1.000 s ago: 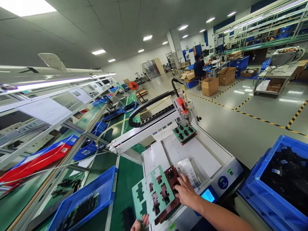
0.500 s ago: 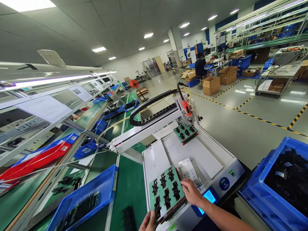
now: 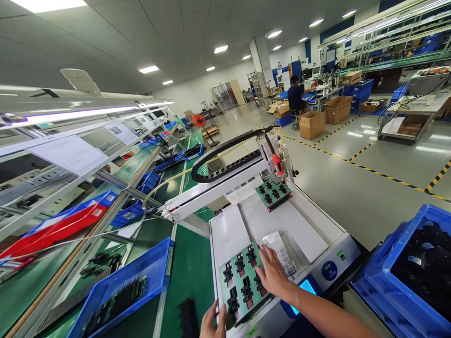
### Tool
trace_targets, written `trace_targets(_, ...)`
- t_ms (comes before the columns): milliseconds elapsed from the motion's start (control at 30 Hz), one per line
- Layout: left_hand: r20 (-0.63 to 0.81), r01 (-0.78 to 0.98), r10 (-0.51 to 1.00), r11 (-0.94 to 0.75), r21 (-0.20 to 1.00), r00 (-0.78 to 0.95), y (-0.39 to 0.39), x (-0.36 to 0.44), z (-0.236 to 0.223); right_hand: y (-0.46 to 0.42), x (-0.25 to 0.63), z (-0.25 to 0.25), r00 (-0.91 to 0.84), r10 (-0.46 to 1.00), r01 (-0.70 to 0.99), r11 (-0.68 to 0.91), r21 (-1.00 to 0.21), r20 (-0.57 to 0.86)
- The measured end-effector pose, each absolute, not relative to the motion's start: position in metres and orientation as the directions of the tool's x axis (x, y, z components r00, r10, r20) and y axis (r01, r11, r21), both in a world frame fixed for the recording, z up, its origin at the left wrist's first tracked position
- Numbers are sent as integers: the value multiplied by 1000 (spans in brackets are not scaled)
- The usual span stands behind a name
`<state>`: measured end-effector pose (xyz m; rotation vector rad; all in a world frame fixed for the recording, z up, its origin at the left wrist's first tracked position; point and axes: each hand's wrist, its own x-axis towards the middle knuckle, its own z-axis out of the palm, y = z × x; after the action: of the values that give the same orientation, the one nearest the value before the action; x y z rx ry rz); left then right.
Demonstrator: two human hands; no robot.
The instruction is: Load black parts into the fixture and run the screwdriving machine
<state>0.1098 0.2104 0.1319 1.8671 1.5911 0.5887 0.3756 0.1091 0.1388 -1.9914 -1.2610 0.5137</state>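
A green fixture plate (image 3: 238, 300) lies on the white bed of a benchtop machine in front of me, with several black plastic parts (image 3: 246, 287) seated in rows on it. My right hand (image 3: 274, 274) rests at its right edge, thumb and fingers apart, the thumb over the plate by one black part, which it partly hides. At the lower left corner is my left hand (image 3: 213, 322), fingers spread, the tips at or just beside the edge; whether they touch cannot be told. Farther back under the machine's head sits a second green fixture (image 3: 273, 193) with similar black parts.
The gantry arm (image 3: 218, 188) with its cable chain crosses behind the fixtures. A printed sheet (image 3: 280, 251) lies beside my right hand. A blue tray (image 3: 155, 267) holds dark parts on the left; a blue crate (image 3: 398, 267) of black parts stands right. A person (image 3: 296, 96) sits far back.
My right hand has slid up and inward over the plate's right edge, its fingers loosened. My left fingers have spread off their hold at the lower corner. The plate sits flatter.
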Motion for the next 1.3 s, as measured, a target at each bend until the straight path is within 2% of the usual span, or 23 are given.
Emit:
trace_targets(100, 93, 671, 920, -344, 657, 382, 233, 132, 140, 150, 361, 157, 320, 932, 709, -118, -695, 168)
trace_targets(167, 95, 644, 863, -439, 627, 496, 245, 149, 141, 174, 349, 164, 224, 945, 755, -13, -655, 239)
trace_targets(267, 40, 659, 815, -495, 567, 578, 253, 165, 136, 193, 335, 161, 154, 959, 789, 25, -613, 237)
trace_targets(433, 31, 765, 851, -487, 422, 525, 248, 166, 129, 197, 329, 144, 166, 956, 821, 3, -570, 244)
trace_targets(533, 39, 792, 857, -491, 363, 513, 242, 169, 134, 199, 331, 145, 149, 972, 811, -15, -585, 182)
trace_targets(700, 1, 789, 860, -470, 395, 511, 242, 171, 136, 202, 335, 156, 115, 991, 763, -45, -644, 67)
trace_targets(800, -6, 776, 871, -435, 457, 492, 244, 169, 129, 194, 334, 159, 109, 988, 742, -9, -671, 107)
trace_targets(933, 13, 780, 898, -389, 489, 440, 245, 166, 120, 178, 327, 160, 177, 975, 737, -40, -675, 135)
trace_targets(1300, 47, 860, 918, -386, 333, 394, 236, 169, 130, 172, 325, 163, 184, 975, 729, -52, -683, 123)
